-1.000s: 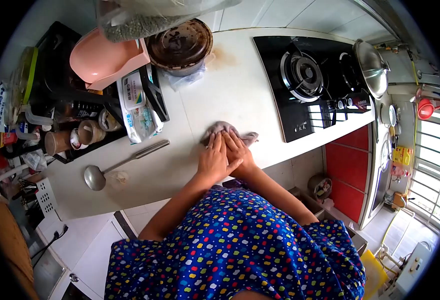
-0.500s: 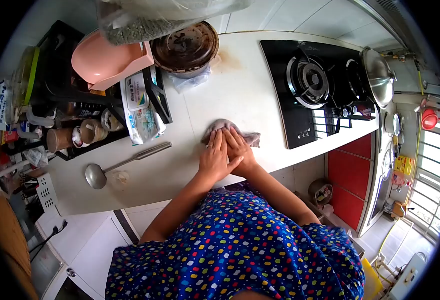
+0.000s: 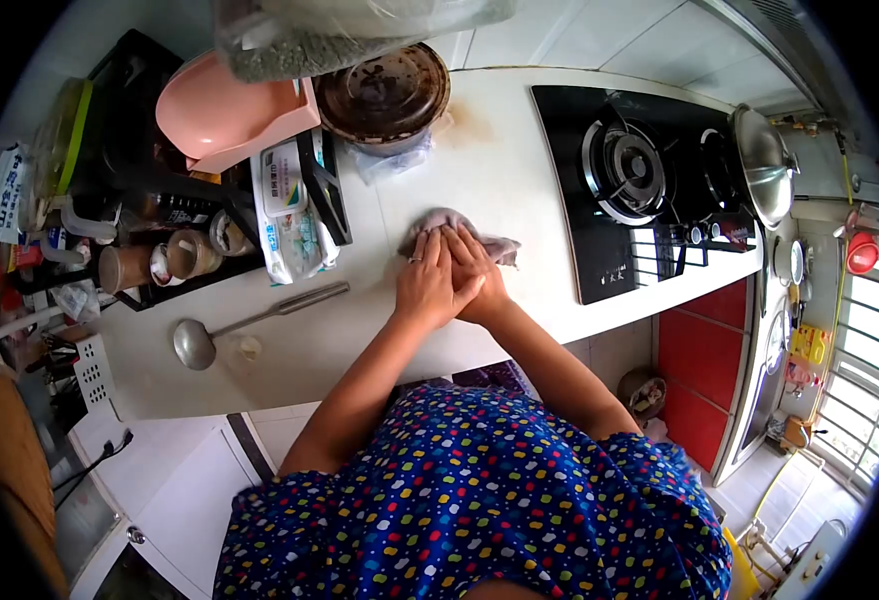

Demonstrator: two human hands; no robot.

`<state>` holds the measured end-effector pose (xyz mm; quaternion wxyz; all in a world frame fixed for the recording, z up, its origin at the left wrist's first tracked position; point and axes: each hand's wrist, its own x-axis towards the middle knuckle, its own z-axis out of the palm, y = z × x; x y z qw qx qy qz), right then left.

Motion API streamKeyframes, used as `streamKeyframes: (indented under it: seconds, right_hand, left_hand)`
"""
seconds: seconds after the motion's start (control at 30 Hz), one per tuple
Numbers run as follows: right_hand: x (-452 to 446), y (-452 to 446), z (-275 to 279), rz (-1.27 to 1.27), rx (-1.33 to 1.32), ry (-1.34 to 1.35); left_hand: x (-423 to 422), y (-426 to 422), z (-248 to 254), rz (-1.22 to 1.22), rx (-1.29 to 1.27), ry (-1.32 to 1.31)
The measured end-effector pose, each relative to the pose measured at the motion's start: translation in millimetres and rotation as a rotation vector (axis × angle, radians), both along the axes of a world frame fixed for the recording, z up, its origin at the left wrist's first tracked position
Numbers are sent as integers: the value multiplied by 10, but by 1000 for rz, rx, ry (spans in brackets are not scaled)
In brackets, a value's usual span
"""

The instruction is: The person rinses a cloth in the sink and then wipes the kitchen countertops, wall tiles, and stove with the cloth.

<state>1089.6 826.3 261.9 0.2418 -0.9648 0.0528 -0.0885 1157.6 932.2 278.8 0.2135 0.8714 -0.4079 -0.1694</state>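
A greyish-brown cloth (image 3: 447, 217) lies bunched on the white countertop, one corner trailing to the right. My left hand (image 3: 426, 280) and my right hand (image 3: 479, 285) press down on it together, fingers stretched forward over the fabric. The left thumb crosses the right hand, hiding part of it. A ring shows on one left finger. How far the cloth reaches beneath the palms is hidden. To the left, a metal ladle (image 3: 196, 345) rests on the counter, its handle pointing toward the hands.
A black gas stove (image 3: 600, 262) sits right of the hands, with a metal wok lid (image 3: 763, 165) beyond. Behind are a lidded brown pot (image 3: 385, 90) and a pink bin (image 3: 225, 110). A wipes packet (image 3: 295, 245) and small jars (image 3: 192, 255) crowd the left rack.
Both hands have pushed the cloth forward, away from my body and the counter's front edge. The view has shifted slightly. The ladle lies where it was.
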Motion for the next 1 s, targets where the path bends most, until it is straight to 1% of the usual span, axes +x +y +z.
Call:
streamKeyframes:
  seconds: [0.07,0.13,0.17,0.2,0.27,0.3,0.33,0.4,0.43,0.47,0.5,0.53,0.57,0.6,0.67,0.7,0.77,0.9,1.0]
  right_hand:
    - [90,-104,-58,76,57,-36]
    - [239,-181,16,55,37,-47]
    - [361,-247,-108,68,-58,-3]
    - [491,-293,32,72,-116,-2]
    - [704,-423,-177,94,-217,19]
    - [740,-429,-174,60,-161,57]
    - [672,-391,-164,61,-158,65]
    - [580,-317,-106,70,-109,-97]
    - [454,-266,-260,57,-89,-72]
    - [266,-138,-134,27,28,-109]
    - [73,-55,-152,99,29,-77]
    - [-119,10,-187,170,26,-46]
    - [-357,141,-156,180,42,9]
    - [-607,287,-96,191,56,64]
    - [-1021,473,77,230,156,231]
    - [-1123,545,45,245,113,281]
    - [-1126,533,-9,249,109,280]
    - [-1090,551,-1,227,84,253]
    - [-1012,596,66,168,74,240]
  left_hand:
    - [37,-89,-63,16,4,-113]
    - [212,-268,84,19,79,-12]
    - [325,-330,108,15,51,-34]
    - [470,-392,22,25,-12,-78]
    - [723,-546,-87,27,-15,-66]
    - [742,-574,-54,28,-22,-43]
    - [684,-546,-21,28,-19,-35]
    - [626,-469,210,13,145,152]
    - [558,-367,220,16,145,143]
    - [370,-193,176,-27,132,70]
    - [135,1,117,-69,119,4]
    - [-85,211,27,-52,36,-15]
    - [-284,396,107,-70,19,-90]
    - [-446,594,180,-138,58,-21]
    - [-751,939,138,-259,91,73]
    - [-802,987,118,-257,92,77]
    - [-833,1009,92,-241,61,214]
    - [-778,984,95,-270,99,221]
    - [-749,966,129,-253,43,223]
